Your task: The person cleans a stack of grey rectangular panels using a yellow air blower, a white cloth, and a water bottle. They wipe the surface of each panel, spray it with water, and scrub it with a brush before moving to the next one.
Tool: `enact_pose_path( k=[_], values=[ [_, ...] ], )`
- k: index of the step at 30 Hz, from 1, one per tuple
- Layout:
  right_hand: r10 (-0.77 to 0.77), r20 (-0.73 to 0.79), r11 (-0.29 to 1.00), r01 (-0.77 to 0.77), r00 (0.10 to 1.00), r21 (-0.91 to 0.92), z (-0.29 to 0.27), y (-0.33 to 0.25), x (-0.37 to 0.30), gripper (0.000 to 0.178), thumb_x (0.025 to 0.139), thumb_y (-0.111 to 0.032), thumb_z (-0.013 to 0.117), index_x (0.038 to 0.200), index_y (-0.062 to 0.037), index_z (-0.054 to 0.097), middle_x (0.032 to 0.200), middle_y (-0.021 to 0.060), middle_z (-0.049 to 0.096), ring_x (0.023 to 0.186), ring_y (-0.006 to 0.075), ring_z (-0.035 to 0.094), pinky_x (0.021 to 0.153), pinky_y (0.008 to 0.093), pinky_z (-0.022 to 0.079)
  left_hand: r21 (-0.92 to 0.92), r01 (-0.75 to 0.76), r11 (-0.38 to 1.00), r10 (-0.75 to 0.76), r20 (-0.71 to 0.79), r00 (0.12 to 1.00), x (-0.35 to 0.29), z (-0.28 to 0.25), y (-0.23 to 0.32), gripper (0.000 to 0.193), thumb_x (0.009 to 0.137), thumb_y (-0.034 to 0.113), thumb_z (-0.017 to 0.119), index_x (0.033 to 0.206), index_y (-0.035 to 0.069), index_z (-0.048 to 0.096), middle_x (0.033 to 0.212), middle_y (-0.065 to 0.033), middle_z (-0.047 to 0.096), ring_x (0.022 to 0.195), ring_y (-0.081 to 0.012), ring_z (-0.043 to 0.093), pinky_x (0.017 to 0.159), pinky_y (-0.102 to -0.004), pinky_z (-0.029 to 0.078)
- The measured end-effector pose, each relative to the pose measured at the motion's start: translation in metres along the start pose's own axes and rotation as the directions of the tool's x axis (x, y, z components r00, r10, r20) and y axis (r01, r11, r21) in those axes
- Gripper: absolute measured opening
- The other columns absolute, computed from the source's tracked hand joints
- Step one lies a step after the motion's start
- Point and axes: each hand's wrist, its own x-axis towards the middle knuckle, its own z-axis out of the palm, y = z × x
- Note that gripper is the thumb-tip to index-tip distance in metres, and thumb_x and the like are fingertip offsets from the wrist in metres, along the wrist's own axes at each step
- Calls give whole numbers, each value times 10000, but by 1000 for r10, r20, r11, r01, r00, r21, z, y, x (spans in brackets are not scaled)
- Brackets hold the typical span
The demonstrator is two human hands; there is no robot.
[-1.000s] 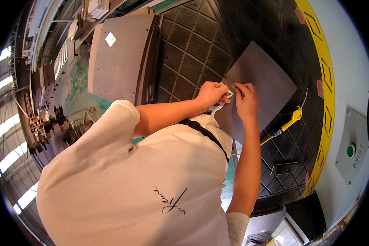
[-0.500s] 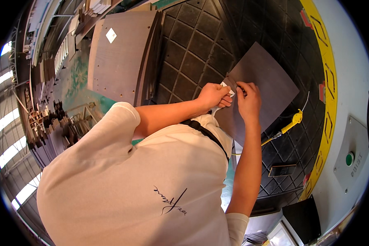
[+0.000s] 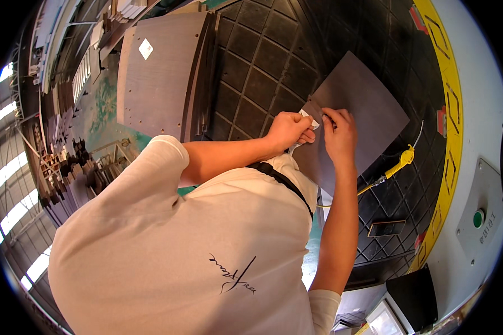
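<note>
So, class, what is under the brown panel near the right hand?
Beyond the edges of the panel, a black grooved surface shows; it seems to run underneath. What lies directly below is covered by the panel and cannot be seen.

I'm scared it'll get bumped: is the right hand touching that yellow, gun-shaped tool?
Apart. The head view shows flat brown panel and black grooved surface between the right hand and the yellow tool.

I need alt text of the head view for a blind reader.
A person's left hand holds a small white label by a brown board, the right hand close beside it. A yellow air gun and a phone lie on the black surface to the right; stacked boards are at upper left.
</note>
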Motion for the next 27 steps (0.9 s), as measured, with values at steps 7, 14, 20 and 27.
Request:
enact_pose_path(
  k=[7, 14, 20, 27],
  values=[
    [-78, 28, 995, 79, 997, -56, -2, -2, 2, 133, 897, -61, 692, 1012, -78, 758, 969, 87, 672, 953, 314, 629, 832, 426, 524, -11, -11, 1000, 12, 14, 1000, -1, -2, 0, 358, 1041, 290, 623, 990, -57, 695, 872, -143, 759, 783, -198, 760, 700, -281, 577],
    [-43, 63, 998, 46, 997, -42, -4, 8, 1, 124, 895, -53, 695, 1003, -65, 754, 971, 92, 669, 958, 326, 626, 835, 433, 518, 8, -33, 999, 33, 15, 999, 1, -3, -4, 360, 1039, 291, 625, 978, -55, 698, 862, -143, 759, 777, -199, 762, 695, -278, 574],
    [-107, 55, 984, 114, 993, -135, 2, 1, -16, 143, 893, -53, 709, 1027, -49, 758, 955, 105, 647, 960, 331, 624, 832, 436, 516, -20, -13, 1000, 13, 8, 1000, 1, -4, -4, 355, 1037, 286, 624, 981, -55, 704, 858, -145, 757, 771, -202, 761, 691, -278, 577],
    [-84, -100, 986, 67, 991, -154, 21, -2, -34, 213, 888, -23, 700, 1094, -45, 752, 980, 95, 622, 958, 315, 618, 821, 428, 517, 8, -16, 1000, 16, 4, 1000, -1, -2, 0, 335, 1027, 256, 606, 973, -61, 705, 844, -147, 751, 760, -208, 757, 692, -290, 585]
  ],
)
